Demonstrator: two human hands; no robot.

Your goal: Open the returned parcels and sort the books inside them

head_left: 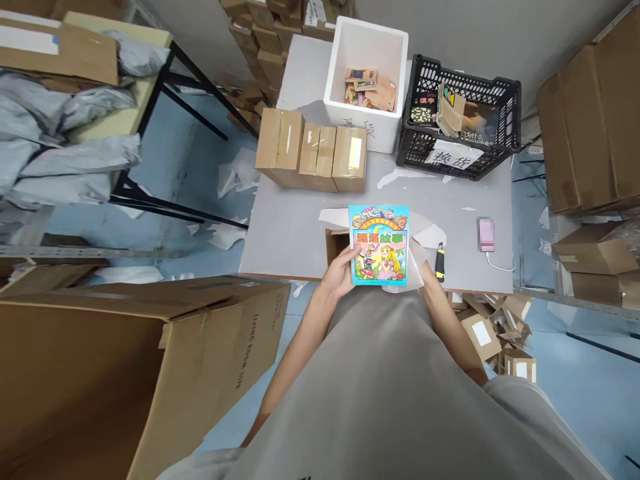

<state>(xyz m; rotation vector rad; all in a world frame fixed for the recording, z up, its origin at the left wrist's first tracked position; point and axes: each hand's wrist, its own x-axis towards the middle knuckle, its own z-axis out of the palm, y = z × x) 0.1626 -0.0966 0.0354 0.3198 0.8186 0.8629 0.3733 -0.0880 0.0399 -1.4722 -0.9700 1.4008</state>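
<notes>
A picture book (379, 260) with a blue border, Chinese lettering and a cartoon girl on its cover faces up over the table's front edge. My left hand (343, 270) grips its left edge, thumb on the cover. Clear plastic wrapper (414, 275) sticks out past the book's right and lower edges. My right hand (418, 257) is at that side with the wrapper; its fingers are largely hidden behind book and plastic. Below the book's left side, an open cardboard box (334, 245) shows partly. A yellow-and-black box cutter (440, 263) lies right of my right hand.
On the grey table (295, 230) stand several closed cartons (283, 143), a white foam box (367, 40) of books and a black crate (460, 157) of books. A phone (485, 235) on a cable lies right. A large open carton (225, 353) stands left.
</notes>
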